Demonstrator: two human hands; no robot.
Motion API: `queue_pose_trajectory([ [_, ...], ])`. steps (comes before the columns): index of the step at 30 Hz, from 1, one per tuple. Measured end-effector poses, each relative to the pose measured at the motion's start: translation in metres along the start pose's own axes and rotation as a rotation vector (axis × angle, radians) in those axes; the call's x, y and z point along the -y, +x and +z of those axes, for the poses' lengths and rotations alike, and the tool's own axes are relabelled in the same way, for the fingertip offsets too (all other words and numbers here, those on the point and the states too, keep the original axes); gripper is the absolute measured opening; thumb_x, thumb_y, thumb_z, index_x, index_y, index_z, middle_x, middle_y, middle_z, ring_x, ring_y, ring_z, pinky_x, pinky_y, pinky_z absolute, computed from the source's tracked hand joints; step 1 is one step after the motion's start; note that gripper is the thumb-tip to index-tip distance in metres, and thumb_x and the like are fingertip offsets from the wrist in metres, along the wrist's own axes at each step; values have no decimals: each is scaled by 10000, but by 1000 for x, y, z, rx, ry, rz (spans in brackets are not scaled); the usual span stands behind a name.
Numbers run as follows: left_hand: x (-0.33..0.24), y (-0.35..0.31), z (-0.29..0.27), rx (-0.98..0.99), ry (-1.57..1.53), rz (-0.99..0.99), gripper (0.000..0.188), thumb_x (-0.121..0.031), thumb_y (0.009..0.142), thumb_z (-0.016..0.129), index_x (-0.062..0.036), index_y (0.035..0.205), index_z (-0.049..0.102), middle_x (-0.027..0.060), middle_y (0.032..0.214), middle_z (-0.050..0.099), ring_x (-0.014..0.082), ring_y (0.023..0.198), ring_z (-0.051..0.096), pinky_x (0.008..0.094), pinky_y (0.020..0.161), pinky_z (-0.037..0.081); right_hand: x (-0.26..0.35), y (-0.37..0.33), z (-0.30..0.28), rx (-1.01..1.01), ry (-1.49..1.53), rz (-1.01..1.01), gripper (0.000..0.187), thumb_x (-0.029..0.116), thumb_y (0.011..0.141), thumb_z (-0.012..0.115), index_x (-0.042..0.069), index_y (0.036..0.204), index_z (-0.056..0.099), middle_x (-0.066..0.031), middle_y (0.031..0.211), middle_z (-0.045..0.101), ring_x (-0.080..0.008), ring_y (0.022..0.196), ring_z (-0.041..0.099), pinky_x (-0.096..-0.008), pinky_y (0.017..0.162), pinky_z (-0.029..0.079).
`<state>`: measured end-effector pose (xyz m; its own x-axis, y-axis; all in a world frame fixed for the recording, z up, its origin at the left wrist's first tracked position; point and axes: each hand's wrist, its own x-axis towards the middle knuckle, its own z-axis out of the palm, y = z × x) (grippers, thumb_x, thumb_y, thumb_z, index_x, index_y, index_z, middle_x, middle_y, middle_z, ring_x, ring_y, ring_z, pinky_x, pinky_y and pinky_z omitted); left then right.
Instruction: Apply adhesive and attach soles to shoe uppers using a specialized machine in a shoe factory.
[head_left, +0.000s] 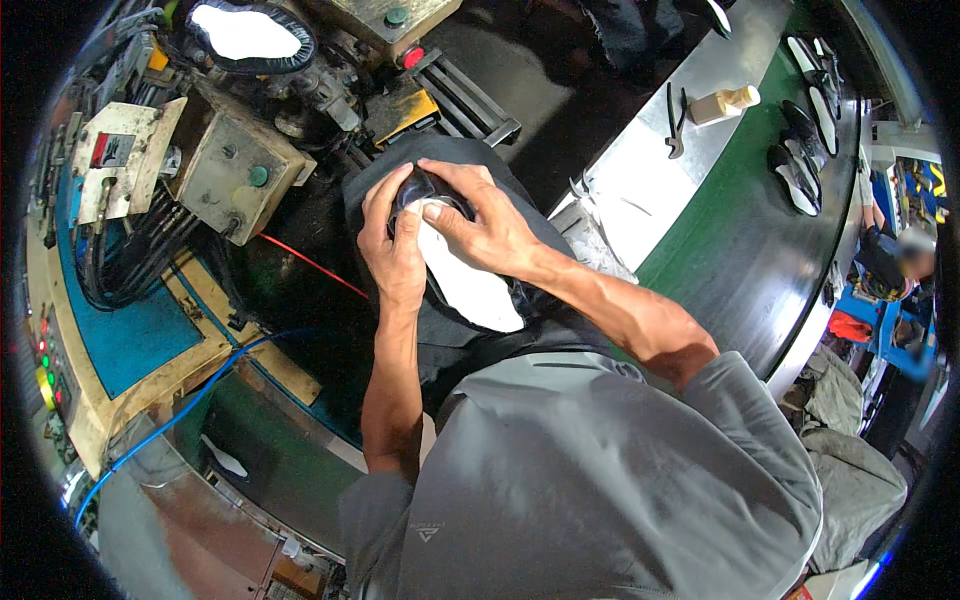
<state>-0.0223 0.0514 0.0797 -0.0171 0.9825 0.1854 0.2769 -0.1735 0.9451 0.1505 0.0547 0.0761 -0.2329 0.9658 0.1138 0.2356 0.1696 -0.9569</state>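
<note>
A black shoe upper (468,288) with a white sole side facing up rests across my lap, over dark cloth. Its toe end points away from me. My left hand (393,245) is closed around the left side of the toe, thumb on the white bottom near the edge. From the other side my right hand (490,222) grips the same end, its thumb pressed on the white surface beside the left thumb. The fingers of both hands wrap over the black rim, and the fingertips are partly hidden behind it.
Ahead on the left stands a machine with another white-bottomed shoe upper (250,38) and a control box (238,178). A blue hose (165,428) curves below. To the right, a metal ledge carries a wrench (676,128) and a bottle (722,105); several shoes (797,180) lie on the green-black conveyor (720,270).
</note>
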Motion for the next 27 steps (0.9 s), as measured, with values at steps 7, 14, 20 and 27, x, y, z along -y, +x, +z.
queue_pose_trajectory([
  [7, -23, -8, -39, 69, 195, 165, 461, -31, 959, 669, -19, 1419, 641, 172, 1416, 665, 336, 1332, 624, 439, 1154, 472, 7, -76, -10, 243, 43, 379, 1041, 424, 938, 831, 10, 1700, 255, -330, 1665, 401, -450, 1586, 358, -479, 1293, 318],
  [14, -94, -33, -85, 51, -339, -90, 1036, -309, 769, 849, 99, 1612, 405, 212, 1572, 545, 306, 1453, 531, 433, 1256, 358, 17, -75, -4, 219, -154, -4, 1184, 64, 776, 886, -29, 1706, 159, -303, 1345, 543, -518, 1205, 541, -547, 1105, 439],
  [20, -89, -49, -41, -38, -9, -152, 715, -64, 803, 787, -5, 1484, 580, 159, 1490, 644, 267, 1393, 592, 407, 1211, 429, -54, -47, 5, 80, -253, -368, 1186, -76, 643, 762, -31, 1695, 217, -302, 1461, 487, -512, 1332, 501, -550, 1156, 418],
  [27, -87, -52, -23, -127, -21, -173, 655, -76, 797, 764, 2, 1434, 631, 147, 1417, 697, 265, 1321, 641, 401, 1188, 451, -64, -50, 2, 55, -268, -398, 1148, -58, 694, 768, -18, 1697, 212, -298, 1464, 483, -507, 1342, 495, -547, 1169, 415],
])
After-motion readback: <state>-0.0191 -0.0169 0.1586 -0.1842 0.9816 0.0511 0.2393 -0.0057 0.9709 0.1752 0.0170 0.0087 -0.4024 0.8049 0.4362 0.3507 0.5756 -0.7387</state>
